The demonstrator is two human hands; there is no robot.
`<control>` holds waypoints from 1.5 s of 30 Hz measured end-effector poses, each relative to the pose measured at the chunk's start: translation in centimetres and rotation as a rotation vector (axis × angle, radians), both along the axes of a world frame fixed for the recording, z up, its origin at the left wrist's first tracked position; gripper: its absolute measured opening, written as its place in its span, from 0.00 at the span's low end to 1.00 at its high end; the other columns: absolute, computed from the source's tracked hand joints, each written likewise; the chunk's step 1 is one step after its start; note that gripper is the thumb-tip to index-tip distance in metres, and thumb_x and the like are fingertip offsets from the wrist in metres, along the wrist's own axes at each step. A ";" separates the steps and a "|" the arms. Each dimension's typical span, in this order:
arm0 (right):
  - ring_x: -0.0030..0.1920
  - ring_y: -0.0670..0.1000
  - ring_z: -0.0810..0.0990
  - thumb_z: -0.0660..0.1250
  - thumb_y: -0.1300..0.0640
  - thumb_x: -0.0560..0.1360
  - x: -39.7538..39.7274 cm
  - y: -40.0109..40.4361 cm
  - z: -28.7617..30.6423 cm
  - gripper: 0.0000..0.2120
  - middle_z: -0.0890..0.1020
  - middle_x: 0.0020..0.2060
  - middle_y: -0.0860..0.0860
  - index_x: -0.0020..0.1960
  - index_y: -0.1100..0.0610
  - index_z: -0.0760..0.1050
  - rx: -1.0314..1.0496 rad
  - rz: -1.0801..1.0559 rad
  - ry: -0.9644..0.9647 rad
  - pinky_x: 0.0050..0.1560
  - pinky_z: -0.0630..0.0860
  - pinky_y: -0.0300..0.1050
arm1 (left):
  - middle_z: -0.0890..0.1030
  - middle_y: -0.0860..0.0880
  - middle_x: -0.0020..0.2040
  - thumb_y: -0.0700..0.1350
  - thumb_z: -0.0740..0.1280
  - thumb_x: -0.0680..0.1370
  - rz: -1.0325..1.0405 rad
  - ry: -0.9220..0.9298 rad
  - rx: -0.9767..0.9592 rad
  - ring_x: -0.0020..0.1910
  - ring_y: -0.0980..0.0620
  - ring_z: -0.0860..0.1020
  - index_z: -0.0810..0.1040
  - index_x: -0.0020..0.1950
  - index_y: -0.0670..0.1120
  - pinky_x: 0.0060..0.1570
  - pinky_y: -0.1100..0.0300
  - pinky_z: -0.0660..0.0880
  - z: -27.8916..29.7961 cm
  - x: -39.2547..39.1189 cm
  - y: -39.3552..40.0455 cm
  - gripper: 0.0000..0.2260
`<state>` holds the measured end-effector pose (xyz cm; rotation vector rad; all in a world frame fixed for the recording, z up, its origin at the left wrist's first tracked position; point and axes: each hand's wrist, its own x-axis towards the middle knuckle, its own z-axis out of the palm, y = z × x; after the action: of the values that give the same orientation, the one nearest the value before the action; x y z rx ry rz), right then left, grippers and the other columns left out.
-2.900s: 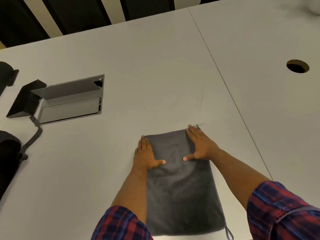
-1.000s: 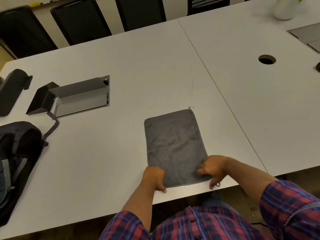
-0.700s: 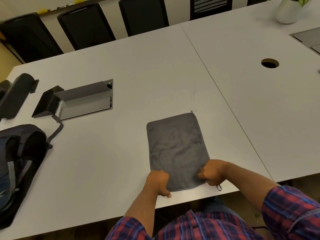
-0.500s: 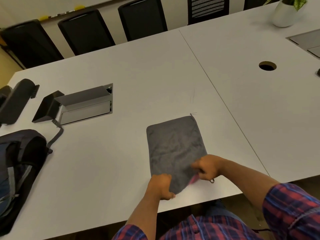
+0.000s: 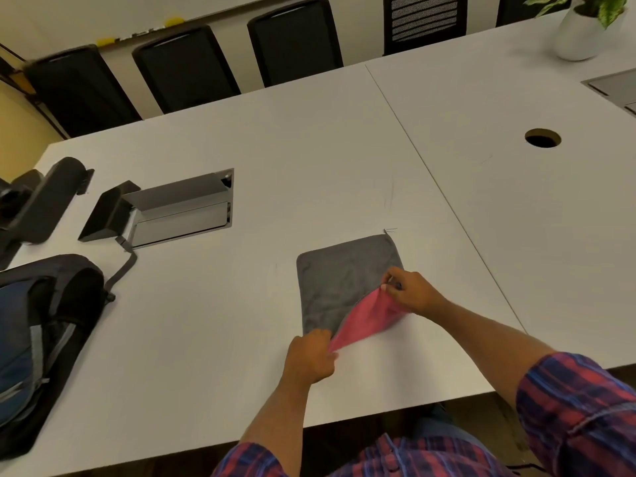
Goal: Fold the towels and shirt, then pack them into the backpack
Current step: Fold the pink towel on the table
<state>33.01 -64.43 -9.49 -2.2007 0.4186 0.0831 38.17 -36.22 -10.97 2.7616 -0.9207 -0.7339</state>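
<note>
Grey towel [image 5: 339, 277] laid flat on white table [image 5: 309, 160], near edge lifted, pink underside shown. Near-left corner pinched by left hand [image 5: 311, 356], near-right corner pinched by right hand [image 5: 411, 292], fingers curled. Backpack [image 5: 41, 339] lain at table's left end, well apart.

White conference table [image 5: 282, 139], made of slabs butted together; a thin seam [image 5: 444, 197] runs diagonally between two of them. Round cable hole [image 5: 542, 138] in the right slab. Open metal cable hatch [image 5: 179, 208] sunk into the left slab, lid tilted up; the corner of a second hatch [image 5: 616, 89] shows at the right edge. Three black chairs [image 5: 186, 67] pushed in along the far side, a mesh-backed chair [image 5: 425, 18] further right. White pot with a green leafy plant [image 5: 578, 32] at the far right corner. Pale wall [image 5: 103, 15] behind, carrying a ledge with yellow items. Warm indoor light, soft shadows. Dark floor [image 5: 481, 411] under the near edge.
</note>
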 end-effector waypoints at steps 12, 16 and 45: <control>0.41 0.51 0.80 0.75 0.49 0.72 -0.9 -1.4 -1.4 0.10 0.81 0.39 0.49 0.43 0.54 0.77 -0.163 0.457 0.486 0.40 0.74 0.41 | 0.79 0.43 0.63 0.53 0.60 0.83 0.158 0.277 0.068 0.60 0.43 0.78 0.75 0.66 0.45 0.59 0.55 0.73 -0.2 2.4 1.4 0.17; 0.39 0.49 0.78 0.73 0.48 0.74 -1.5 -0.6 -1.2 0.11 0.78 0.37 0.46 0.44 0.52 0.74 -0.190 0.557 0.585 0.40 0.73 0.40 | 0.80 0.41 0.55 0.49 0.61 0.81 0.164 0.425 0.155 0.58 0.41 0.79 0.76 0.60 0.43 0.52 0.57 0.72 0.6 2.7 1.3 0.13; 0.45 0.53 0.79 0.62 0.44 0.81 -0.2 -1.4 -1.3 0.18 0.80 0.43 0.52 0.49 0.59 0.76 -0.311 0.444 0.408 0.47 0.73 0.48 | 0.77 0.50 0.36 0.47 0.65 0.69 0.402 0.244 -0.251 0.34 0.54 0.73 0.76 0.39 0.41 0.33 0.62 0.68 1.4 5.6 2.7 0.09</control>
<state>32.77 -65.81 -10.82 -2.5530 0.1602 0.7614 43.77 -33.56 -9.54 2.4515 -0.3642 -0.7934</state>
